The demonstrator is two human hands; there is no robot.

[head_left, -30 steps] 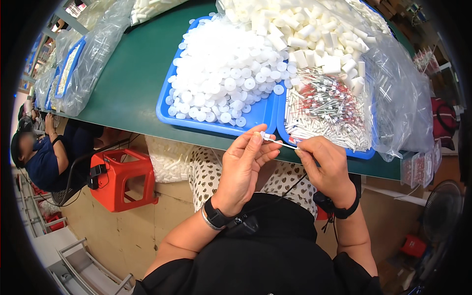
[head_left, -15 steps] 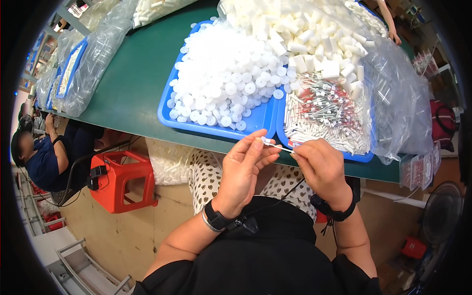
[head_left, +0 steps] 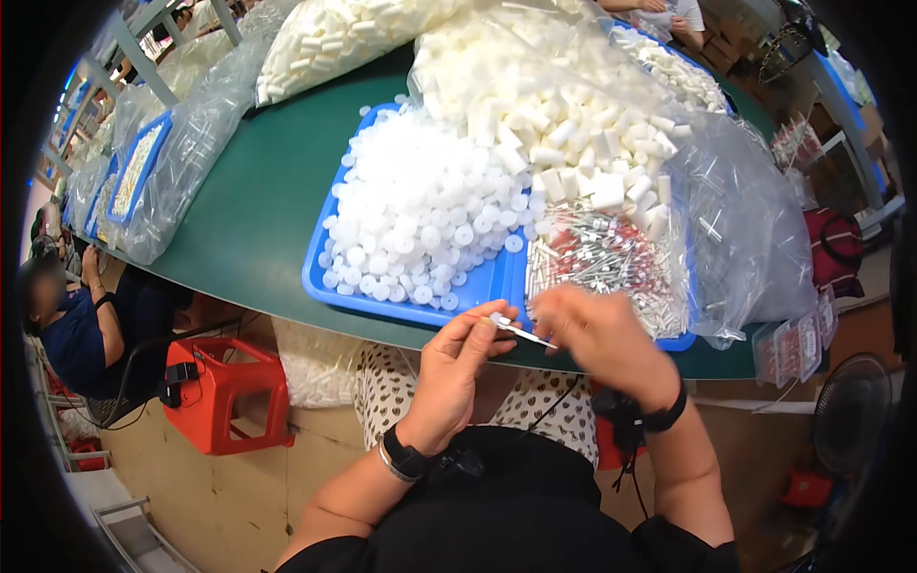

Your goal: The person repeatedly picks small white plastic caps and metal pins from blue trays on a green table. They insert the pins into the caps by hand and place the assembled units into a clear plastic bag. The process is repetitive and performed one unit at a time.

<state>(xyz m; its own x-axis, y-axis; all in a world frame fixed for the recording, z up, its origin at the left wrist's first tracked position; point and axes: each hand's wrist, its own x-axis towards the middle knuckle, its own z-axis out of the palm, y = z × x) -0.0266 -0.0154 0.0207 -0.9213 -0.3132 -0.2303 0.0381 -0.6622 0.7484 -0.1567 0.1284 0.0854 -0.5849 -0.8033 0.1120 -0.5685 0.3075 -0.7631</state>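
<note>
Between the thumb and fingers of my left hand is a thin white stick, pointing right and slightly down. My right hand is at the near edge of the right blue tray. Its fingers are smeared by motion, so I cannot tell whether they hold anything. In that tray lie thin white sticks and a heap of small pins with red, grey and white parts. The left blue tray is heaped with translucent white discs.
White foam cylinders spill from a clear bag behind the trays. Another clear plastic bag drapes over the right side. A red stool stands beside a seated person at left. A fan is at right.
My right hand has come away from the stick's end and moved slightly toward the right tray. My left hand still holds the stick, a bit lower in view. The view has shifted.
</note>
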